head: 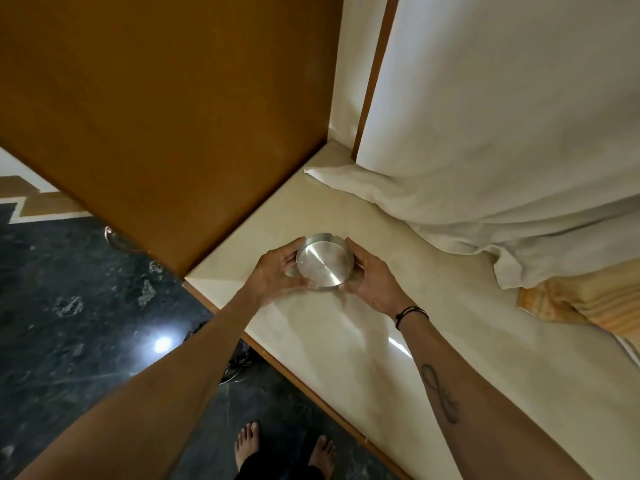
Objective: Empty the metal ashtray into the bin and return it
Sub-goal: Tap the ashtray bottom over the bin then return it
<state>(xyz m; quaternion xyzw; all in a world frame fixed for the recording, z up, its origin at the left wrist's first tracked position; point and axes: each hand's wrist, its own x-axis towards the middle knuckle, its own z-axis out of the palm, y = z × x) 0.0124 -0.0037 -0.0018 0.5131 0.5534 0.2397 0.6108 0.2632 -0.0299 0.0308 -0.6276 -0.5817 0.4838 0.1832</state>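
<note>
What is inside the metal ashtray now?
The ashtray shows only a bare, shiny metal bottom; no ash or butts are visible. The left hand and right hand hold its sides, so what lies under it is hidden.

Warm browns, cream and dark stone

The silver ashtray (325, 261) gleams on the glossy cream surface (346, 341); far left a plain orange-brown panel (166, 116), right a white curtain (502, 133) and orange-striped cloth (588, 303), near left a dark green floor (69, 306) mottled pale.
</note>
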